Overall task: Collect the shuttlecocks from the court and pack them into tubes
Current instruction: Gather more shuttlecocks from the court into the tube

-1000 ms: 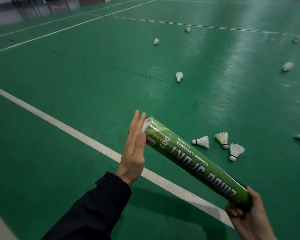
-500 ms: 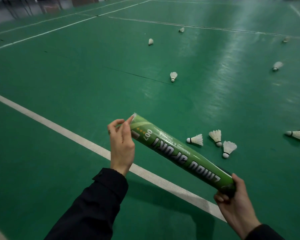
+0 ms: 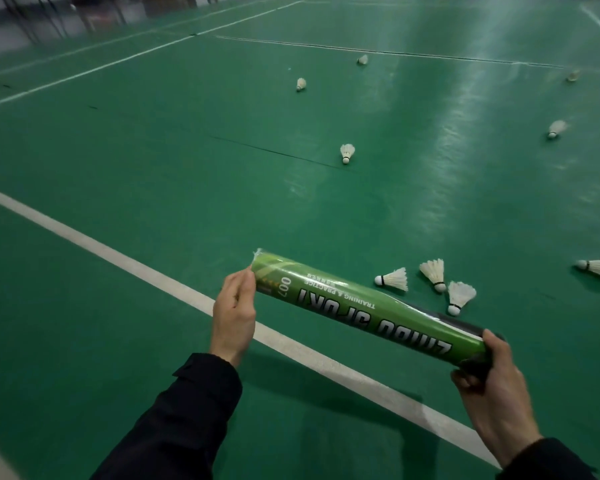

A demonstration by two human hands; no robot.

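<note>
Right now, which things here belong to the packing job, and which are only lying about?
For the job:
- green tube, held by left hand and right hand
- shuttlecocks on the court, nearest three

Not for the job:
- white court line
- dim objects at the far edge

green court floor (image 3: 153, 168), scattered shuttlecocks (image 3: 392, 279)
</note>
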